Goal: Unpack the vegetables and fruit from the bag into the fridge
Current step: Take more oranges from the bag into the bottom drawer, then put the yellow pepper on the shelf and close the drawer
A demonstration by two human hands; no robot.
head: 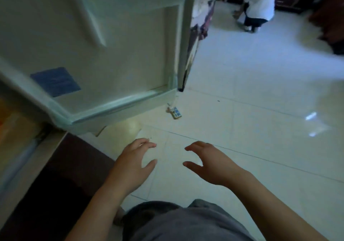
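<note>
Grey cloth garment (pixel 186 222): filling the near bottom edge, sitting between the two forearms.
Left hand (pixel 133 163): hovering palm down above the floor, fingers spreading wide and bending slightly, holding nothing.
Right hand (pixel 210 163): hovering just right of the left hand and apart from it, fingers spreading wide, thumb pointing left, holding nothing.
Dark brown floor patch (pixel 65 175): lying near left, running under the left forearm.
Glossy white tiled floor (pixel 242 110): stretching from near to far, reflecting light at the right.
Pale fridge body (pixel 14 138): showing at the left edge, glowing orange inside; contents too blurred to tell.
Pale green fridge door (pixel 111 54): standing open beyond the left hand, turning its inner face to the camera.
Blue rectangular sticker (pixel 55 81): sitting low on the left of the door's inner face.
Small blue-and-white box (pixel 176 112): lying on the floor just beyond the door's lower right corner.
Crouching person in a white top (pixel 258 4): bending down far right, well apart from the hands.
Dark wooden furniture (pixel 290 1): standing at the far edge, behind the crouching person.
</note>
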